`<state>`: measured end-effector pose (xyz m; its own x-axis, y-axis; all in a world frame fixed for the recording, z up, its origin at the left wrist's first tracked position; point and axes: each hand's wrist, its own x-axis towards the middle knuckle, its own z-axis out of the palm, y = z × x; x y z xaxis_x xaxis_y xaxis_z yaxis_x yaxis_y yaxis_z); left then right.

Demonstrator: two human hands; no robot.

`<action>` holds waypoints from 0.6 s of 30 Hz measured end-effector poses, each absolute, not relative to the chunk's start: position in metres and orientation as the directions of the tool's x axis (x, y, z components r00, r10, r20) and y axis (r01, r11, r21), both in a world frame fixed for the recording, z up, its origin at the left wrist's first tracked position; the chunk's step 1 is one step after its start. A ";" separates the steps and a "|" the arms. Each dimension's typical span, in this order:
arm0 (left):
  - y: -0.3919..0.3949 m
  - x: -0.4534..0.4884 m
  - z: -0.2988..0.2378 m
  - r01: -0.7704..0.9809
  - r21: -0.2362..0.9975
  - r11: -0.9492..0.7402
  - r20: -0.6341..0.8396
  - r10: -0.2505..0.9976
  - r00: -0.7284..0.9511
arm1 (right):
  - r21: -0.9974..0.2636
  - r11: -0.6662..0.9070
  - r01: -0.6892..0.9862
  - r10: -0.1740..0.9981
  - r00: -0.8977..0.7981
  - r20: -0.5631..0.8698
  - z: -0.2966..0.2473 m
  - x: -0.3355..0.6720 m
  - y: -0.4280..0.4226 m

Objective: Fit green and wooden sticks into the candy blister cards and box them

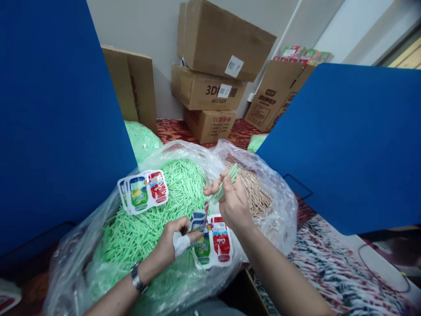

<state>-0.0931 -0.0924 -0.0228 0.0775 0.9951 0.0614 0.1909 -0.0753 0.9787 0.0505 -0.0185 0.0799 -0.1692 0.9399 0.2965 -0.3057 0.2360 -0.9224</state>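
My left hand (pixel 173 243), with a white bandage on the thumb and a watch on the wrist, pinches a printed packet (pixel 210 243) showing blue, green and red bottle shapes. My right hand (pixel 230 199) is closed on a small bunch of green sticks (pixel 226 182), held just above the packet's top. Both hands hover over a big clear plastic bag (pixel 82 263) full of green sticks (pixel 154 219). A small stack of similar packets (pixel 143 191) lies on the stick pile to the left.
A second clear bag of tan wooden sticks (pixel 255 193) sits behind my right hand. Blue panels stand at left (pixel 52 109) and right (pixel 348 136). Stacked cardboard boxes (pixel 213 66) line the back wall. A patterned cloth (pixel 329 267) covers the surface at right.
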 end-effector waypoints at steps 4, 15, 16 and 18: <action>-0.093 -0.091 -0.022 0.207 0.977 -0.044 0.028 0.997 0.078 | -0.927 0.331 -0.175 0.920 -0.157 0.358 0.076 0.044 -0.041; -0.094 -0.092 -0.014 0.284 0.946 -0.154 0.136 0.987 0.082 | -0.907 0.411 0.089 0.901 -0.193 0.390 0.050 0.041 -0.056; -0.094 -0.092 -0.013 0.299 0.939 -0.168 0.150 0.985 0.084 | -0.910 0.402 0.099 0.904 -0.202 0.377 0.047 0.042 -0.057; -0.094 -0.093 -0.012 0.326 0.923 -0.202 0.182 0.979 0.092 | -0.903 0.405 0.143 0.899 -0.242 0.365 0.044 0.045 -0.059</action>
<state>-0.0927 -0.0945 -0.0122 0.0919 0.9790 0.1820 0.3262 -0.2023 0.9234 0.0455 -0.0590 0.0435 -0.2421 0.8990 0.3649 0.1433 0.4050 -0.9030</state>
